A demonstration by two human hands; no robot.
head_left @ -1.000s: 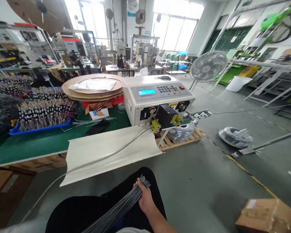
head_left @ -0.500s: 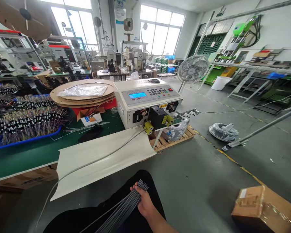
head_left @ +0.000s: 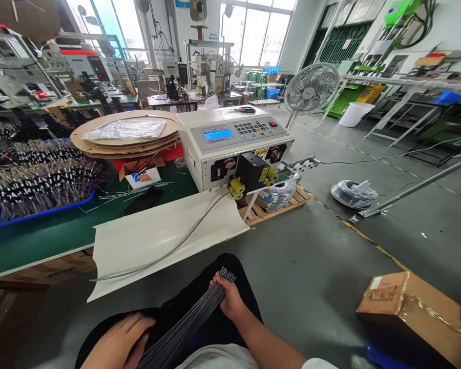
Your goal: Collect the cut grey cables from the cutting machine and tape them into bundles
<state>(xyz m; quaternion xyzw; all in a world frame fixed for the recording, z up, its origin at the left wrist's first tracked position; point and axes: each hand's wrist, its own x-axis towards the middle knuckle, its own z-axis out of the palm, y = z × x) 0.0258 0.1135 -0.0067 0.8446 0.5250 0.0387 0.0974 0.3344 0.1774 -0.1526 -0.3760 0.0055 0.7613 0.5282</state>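
My right hand (head_left: 231, 300) is closed around a bundle of thin grey cables (head_left: 190, 320) near their upper cut ends, above my dark-clothed lap. The bundle slants down to the lower left. Beside its lower part is my left hand (head_left: 117, 341), slightly blurred, its fingers stretched out and apart with nothing visible in them. A single grey cable (head_left: 184, 238) runs from the yellow rollers (head_left: 236, 188) of a cable machine (head_left: 230, 138) and lies across a cream sheet (head_left: 138, 246). The machine's blue display is lit.
Blue trays of bundled wires (head_left: 42, 179) stand on the green table (head_left: 61, 225) at left, near stacked cardboard discs (head_left: 126, 128). Cable coils (head_left: 276, 195) rest on a pallet under the machine. A fan (head_left: 311, 89) stands behind, and a cardboard box (head_left: 411, 312) is at lower right.
My left hand has come into view at lower left beside the bundle. The single cable no longer hangs past the sheet; its free end now lies at the sheet's left edge. The view has shifted slightly.
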